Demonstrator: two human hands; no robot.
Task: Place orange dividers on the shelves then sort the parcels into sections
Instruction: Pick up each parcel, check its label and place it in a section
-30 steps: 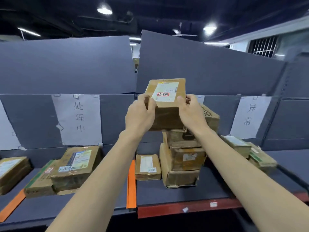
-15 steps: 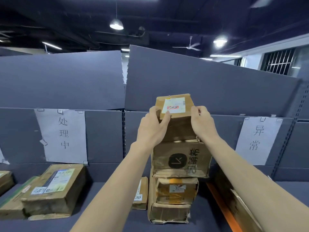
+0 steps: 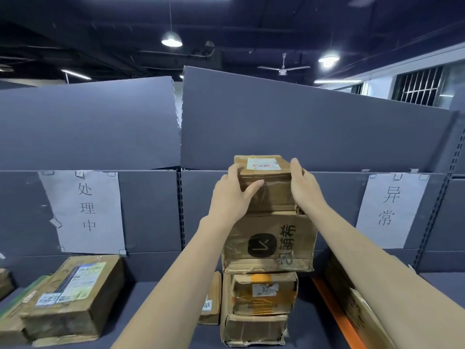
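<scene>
**Cardboard parcel held at the top of the stack**

Cardboard meets skin at the centre of the frame: the left hand (image 3: 232, 195) lies against the left side of the top parcel (image 3: 264, 182), its fingers curved over the upper left edge and the thumb stretched across the taped front face. The right hand (image 3: 303, 187) clasps the opposite side, fingers running up the right wall to the top edge; its thumb is hidden. Both wrists are level, and the bare forearms run down and outward to the lower corners of the frame.

The top parcel rests on a larger logo box (image 3: 270, 241), which sits on two more boxes (image 3: 261, 295) on the grey shelf (image 3: 314, 328). An orange divider (image 3: 334, 316) slants along the shelf just right of the stack. At lower left sits a labelled parcel (image 3: 73, 298). Paper signs (image 3: 84, 210) hang on the back panel at left and right.
</scene>
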